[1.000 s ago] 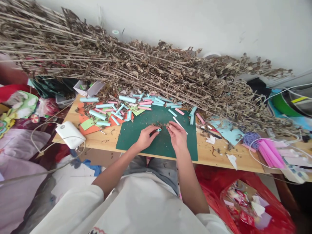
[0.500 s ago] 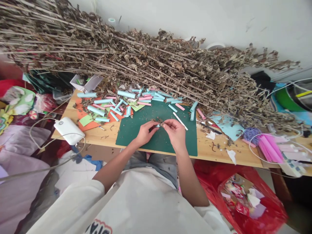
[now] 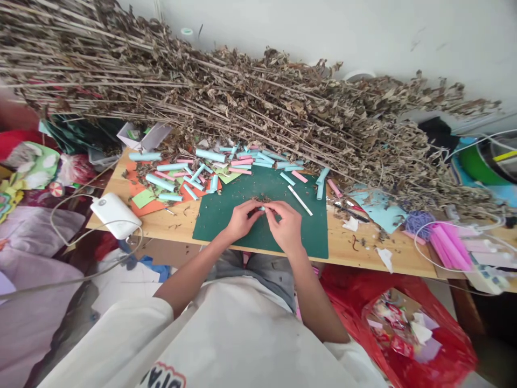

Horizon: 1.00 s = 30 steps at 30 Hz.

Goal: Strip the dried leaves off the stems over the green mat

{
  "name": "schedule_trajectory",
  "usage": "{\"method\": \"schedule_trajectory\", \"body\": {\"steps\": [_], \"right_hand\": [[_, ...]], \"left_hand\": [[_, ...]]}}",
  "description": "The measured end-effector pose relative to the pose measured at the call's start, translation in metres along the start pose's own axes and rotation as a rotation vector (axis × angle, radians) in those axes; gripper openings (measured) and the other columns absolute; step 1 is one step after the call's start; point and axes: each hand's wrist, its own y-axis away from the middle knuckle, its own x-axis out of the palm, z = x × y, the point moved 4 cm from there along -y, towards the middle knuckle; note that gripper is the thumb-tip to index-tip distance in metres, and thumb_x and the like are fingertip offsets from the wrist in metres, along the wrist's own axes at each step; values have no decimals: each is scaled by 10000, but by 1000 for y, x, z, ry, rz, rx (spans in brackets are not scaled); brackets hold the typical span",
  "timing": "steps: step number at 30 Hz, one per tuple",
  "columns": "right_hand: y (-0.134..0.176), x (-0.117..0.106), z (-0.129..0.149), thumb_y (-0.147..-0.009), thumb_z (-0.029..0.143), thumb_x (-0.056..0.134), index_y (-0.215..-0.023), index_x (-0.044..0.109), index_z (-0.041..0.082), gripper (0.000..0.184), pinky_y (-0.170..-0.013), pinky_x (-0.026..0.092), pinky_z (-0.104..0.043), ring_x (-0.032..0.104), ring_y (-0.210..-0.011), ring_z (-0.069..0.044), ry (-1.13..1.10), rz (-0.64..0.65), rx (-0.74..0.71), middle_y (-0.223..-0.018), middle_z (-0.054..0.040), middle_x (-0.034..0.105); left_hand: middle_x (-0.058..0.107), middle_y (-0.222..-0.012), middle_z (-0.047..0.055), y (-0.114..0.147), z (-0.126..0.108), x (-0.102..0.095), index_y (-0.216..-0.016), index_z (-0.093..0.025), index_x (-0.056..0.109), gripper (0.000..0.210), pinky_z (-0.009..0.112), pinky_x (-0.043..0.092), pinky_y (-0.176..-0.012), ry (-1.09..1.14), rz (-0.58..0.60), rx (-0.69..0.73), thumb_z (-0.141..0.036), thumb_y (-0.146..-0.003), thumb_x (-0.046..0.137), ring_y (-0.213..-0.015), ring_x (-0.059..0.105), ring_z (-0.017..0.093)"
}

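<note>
Over the green cutting mat (image 3: 218, 221), my left hand (image 3: 242, 220) pinches a small light-blue paper tube (image 3: 262, 208), of which only a little shows between the fingers. My right hand (image 3: 285, 221) meets it from the other side, its thumb and fingertips closed at the tube's end. Just beyond the fingertips lies a small heap of crumbled dry leaves (image 3: 262, 199). A thin white stick (image 3: 300, 200) rests on the mat to the right. Several rolled blue paper tubes (image 3: 160, 182) and pink ones (image 3: 241, 161) are scattered behind my hands.
A large pile of dried leafy stalks (image 3: 242, 97) spans the back of the wooden table (image 3: 347, 248). On the left sits a white power bank (image 3: 116, 215) with a cable. To the right are a pen (image 3: 351, 211) and light-blue paper (image 3: 379, 207). Below hangs a red rubbish bag (image 3: 436, 345).
My right hand has shifted slightly left, and its fingertips have closed in on the tube's end. The leaf bits seen at its fingertips before no longer show there. My left hand stays nearly still.
</note>
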Motion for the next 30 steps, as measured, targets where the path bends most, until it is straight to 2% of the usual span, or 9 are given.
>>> {"method": "schedule_trajectory", "body": {"steps": [5,8,11,16,25,27,30], "right_hand": [[-3,-2,0,-881,210,565,-1015,682,204,178,-789,556,-319,668,-797,-169,1,-15,5,-951,-62,709],[-4,-3,-2,-861,211,594,-943,682,204,120,-754,562,-309,665,-760,-163,-39,8,24,-908,-48,715],[-4,-5,-1,-869,219,585,-891,692,211,110,-765,568,-315,670,-801,-170,-36,21,-13,-938,-54,708],[-3,-6,2,-880,217,571,-918,709,219,143,-846,555,-350,661,-925,-197,72,14,-104,-989,-79,682],[-3,-5,-5,-877,232,587,-924,667,209,95,-727,568,-312,656,-767,-169,-65,16,39,-883,-47,691],[-3,-5,-3,-893,235,565,-873,666,214,105,-737,562,-313,650,-783,-170,-30,39,-3,-894,-52,679],[-3,-4,3,-920,215,511,-895,669,216,160,-792,542,-330,640,-855,-186,97,75,-108,-934,-73,658]], "left_hand": [[698,-974,94,0,-1,-1,-1036,-159,668,205,299,529,-809,9,-13,7,-302,-916,584,-881,660,175],[696,-931,84,-1,-2,-1,-1019,-154,668,195,282,527,-776,0,-29,6,-299,-911,593,-839,657,164],[690,-901,75,0,-3,-1,-1000,-153,668,190,271,523,-750,0,-16,7,-303,-914,590,-806,649,155],[681,-894,67,0,-2,0,-1016,-157,662,188,269,518,-756,-11,-3,14,-296,-921,578,-808,642,152],[703,-931,84,0,-3,0,-1003,-159,673,192,292,537,-780,-11,-27,16,-307,-911,594,-843,666,167],[704,-932,84,0,-3,-1,-1005,-160,675,192,294,539,-791,-9,-24,18,-307,-913,592,-853,670,168],[706,-947,81,0,-3,-1,-1006,-165,677,192,294,536,-810,-5,-13,21,-308,-915,587,-873,669,168]]}}
